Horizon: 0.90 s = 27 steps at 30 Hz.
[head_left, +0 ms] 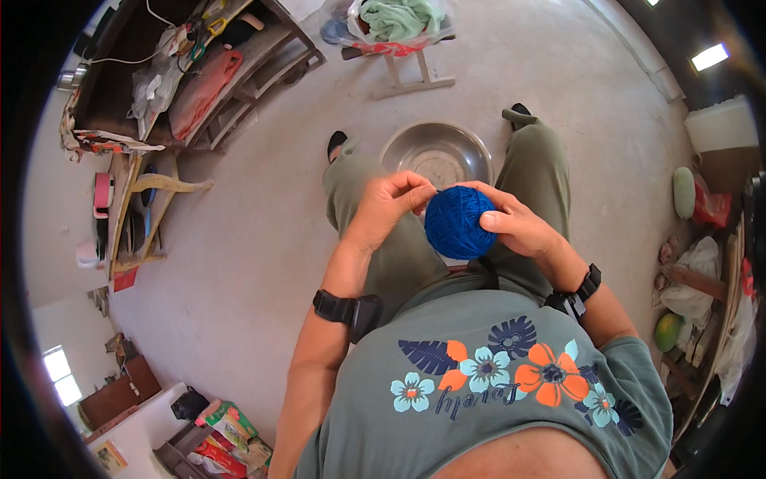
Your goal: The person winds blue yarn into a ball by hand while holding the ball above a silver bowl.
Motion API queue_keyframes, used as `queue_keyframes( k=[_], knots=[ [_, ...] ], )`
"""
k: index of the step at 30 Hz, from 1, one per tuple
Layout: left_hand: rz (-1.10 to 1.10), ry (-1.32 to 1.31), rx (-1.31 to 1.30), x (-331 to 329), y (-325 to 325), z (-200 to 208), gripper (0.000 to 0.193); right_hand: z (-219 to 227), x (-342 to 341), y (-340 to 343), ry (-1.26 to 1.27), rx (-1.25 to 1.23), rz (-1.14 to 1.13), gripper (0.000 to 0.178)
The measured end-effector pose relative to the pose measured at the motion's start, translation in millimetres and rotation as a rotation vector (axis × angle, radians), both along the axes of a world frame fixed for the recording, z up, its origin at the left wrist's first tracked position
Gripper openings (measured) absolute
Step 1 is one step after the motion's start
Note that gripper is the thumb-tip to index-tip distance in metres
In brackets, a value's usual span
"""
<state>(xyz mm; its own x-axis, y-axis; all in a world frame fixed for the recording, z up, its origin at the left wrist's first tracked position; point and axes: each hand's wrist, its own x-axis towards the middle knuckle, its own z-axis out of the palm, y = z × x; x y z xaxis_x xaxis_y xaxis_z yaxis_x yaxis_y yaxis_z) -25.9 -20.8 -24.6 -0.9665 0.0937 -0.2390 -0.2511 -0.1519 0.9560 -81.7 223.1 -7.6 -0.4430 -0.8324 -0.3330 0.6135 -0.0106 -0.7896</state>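
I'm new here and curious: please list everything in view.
Round wound yarn ball: one, blue, centre.
Wide metal basin: one, silver, beyond the ball.
Bundled soft cloth: one, pale green, top.
Crinkled plastic bag: one, red, upper left.
Oblong gourd: one, pale green, right.
Other clutter: too jumbled to count, mixed, both sides.
Strapped wristbands: two, black, worn.
Floral shirt: one, grey, worn.
Loose trousers: one pair, olive, worn.
Bare left hand: one, ball's left.
Bare right hand: one, gripping ball.
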Motion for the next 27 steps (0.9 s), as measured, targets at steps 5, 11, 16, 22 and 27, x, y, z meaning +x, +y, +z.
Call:
queue_keyframes(
  k=[5, 11, 16, 22, 27],
  knots=[
    [-0.048, -0.104, 0.001, 17, 11, -16, 0.021, 14, -2, -3, -0.089, -0.172, -0.234, 0.083],
    [-0.274, -0.216, -0.074, 24, 20, 10, 0.018, 15, -10, -13, 0.187, 0.006, -0.404, 0.083],
    [-0.418, -0.175, -0.038, 23, 19, 36, 0.016, -1, -1, -12, 0.442, 0.177, -0.392, 0.083],
    [-0.320, -0.007, 0.048, 6, 6, 57, 0.004, 0, 6, 3, 0.417, 0.208, -0.190, 0.072],
    [-0.126, 0.019, -0.070, -3, 7, 37, 0.011, 12, 10, 12, 0.021, -0.041, -0.038, 0.071]
  ],
)
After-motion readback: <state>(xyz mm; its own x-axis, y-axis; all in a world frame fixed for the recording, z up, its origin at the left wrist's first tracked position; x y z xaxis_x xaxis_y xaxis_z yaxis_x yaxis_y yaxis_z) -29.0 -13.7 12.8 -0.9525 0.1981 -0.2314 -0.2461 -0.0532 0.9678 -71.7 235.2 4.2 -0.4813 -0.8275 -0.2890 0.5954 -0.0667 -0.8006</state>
